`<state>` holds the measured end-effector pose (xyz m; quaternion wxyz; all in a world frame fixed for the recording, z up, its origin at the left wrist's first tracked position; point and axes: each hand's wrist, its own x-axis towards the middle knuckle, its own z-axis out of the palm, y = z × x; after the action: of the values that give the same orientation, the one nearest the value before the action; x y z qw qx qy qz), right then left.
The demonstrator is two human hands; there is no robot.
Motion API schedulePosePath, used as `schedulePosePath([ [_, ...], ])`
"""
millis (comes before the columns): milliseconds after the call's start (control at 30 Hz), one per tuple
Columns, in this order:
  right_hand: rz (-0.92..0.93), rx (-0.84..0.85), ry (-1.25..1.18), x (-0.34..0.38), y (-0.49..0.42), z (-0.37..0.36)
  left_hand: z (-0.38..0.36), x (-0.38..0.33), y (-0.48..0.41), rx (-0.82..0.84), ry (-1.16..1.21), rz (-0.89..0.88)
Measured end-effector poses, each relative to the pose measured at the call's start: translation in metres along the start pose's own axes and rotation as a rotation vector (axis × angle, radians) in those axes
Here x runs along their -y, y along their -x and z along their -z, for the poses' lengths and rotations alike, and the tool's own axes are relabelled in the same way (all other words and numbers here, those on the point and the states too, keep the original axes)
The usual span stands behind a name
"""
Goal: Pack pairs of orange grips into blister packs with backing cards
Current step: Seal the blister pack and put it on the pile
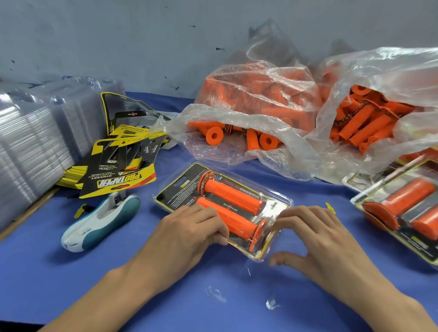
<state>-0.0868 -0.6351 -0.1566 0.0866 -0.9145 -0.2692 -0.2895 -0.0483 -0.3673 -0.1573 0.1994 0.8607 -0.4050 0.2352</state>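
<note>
A clear blister pack [184, 186] with a black and yellow backing card lies at an angle on the blue table, holding two orange grips [232, 195] side by side. My left hand [193, 230] presses on the pack's near left edge, fingers curled over the nearer grip. My right hand [310, 234] rests at the pack's right end, fingertips touching the plastic rim, thumb spread below. Loose orange grips [361, 125] fill two clear plastic bags at the back.
A finished pack [410, 209] lies at the right edge on others. A pile of backing cards [116, 172] and stacks of empty clear blisters [24, 143] sit at the left. A white and teal stapler [101, 221] lies left of my hands.
</note>
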Motion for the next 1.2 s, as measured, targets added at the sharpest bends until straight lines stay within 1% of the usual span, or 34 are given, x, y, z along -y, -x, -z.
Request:
schedulePosePath([
  [100, -0.088, -0.012, -0.063, 0.004, 0.006, 0.009, 0.000, -0.001, 0.001, 0.001, 0.003, 0.015],
  [167, -0.065, -0.030, -0.075, 0.018, 0.007, 0.006, 0.000, -0.003, 0.000, 0.006, 0.005, 0.025],
  [300, 0.053, -0.090, 0.038, 0.048, 0.001, -0.013, -0.002, -0.006, -0.002, 0.003, -0.017, 0.028],
  [400, 0.051, -0.180, 0.106, 0.054, -0.007, -0.020, -0.004, -0.007, -0.002, -0.001, -0.030, 0.030],
  [467, 0.024, -0.210, 0.141, 0.051, -0.010, -0.022, -0.005, -0.008, -0.002, 0.004, -0.038, 0.026],
  [533, 0.016, -0.181, 0.149, 0.047, -0.011, -0.025, -0.004, -0.010, -0.002, 0.011, -0.033, 0.024],
  [633, 0.068, -0.168, 0.093, 0.044, -0.012, -0.028, -0.004, -0.012, 0.000, 0.029, -0.013, 0.028],
  [733, 0.075, -0.162, 0.024, 0.044, -0.014, -0.030, -0.002, -0.013, 0.004, 0.043, 0.003, 0.038],
  [867, 0.085, -0.084, -0.042, 0.045, -0.016, -0.031, 0.003, -0.014, 0.007, 0.091, -0.017, 0.026],
  [933, 0.055, -0.047, -0.091, 0.046, -0.015, -0.029, 0.013, -0.007, 0.008, 0.111, -0.071, 0.020],
  [967, 0.036, -0.031, -0.107, 0.046, -0.015, -0.027, 0.021, 0.000, 0.009, 0.095, -0.095, 0.087],
  [1000, 0.020, -0.019, -0.112, 0.047, -0.015, -0.026, 0.031, 0.010, 0.012, 0.054, -0.134, 0.197],
  [1067, -0.001, -0.009, -0.108, 0.046, -0.015, -0.025, 0.049, 0.034, 0.023, -0.029, -0.315, 0.459],
  [1100, -0.007, -0.004, -0.111, 0.046, -0.014, -0.025, 0.057, 0.045, 0.030, -0.022, -0.412, 0.594],
  [1133, -0.012, -0.001, -0.119, 0.046, -0.014, -0.024, 0.062, 0.053, 0.038, 0.026, -0.474, 0.713],
  [1200, -0.016, -0.002, -0.124, 0.046, -0.013, -0.024, 0.065, 0.060, 0.049, 0.189, -0.469, 0.890],
])
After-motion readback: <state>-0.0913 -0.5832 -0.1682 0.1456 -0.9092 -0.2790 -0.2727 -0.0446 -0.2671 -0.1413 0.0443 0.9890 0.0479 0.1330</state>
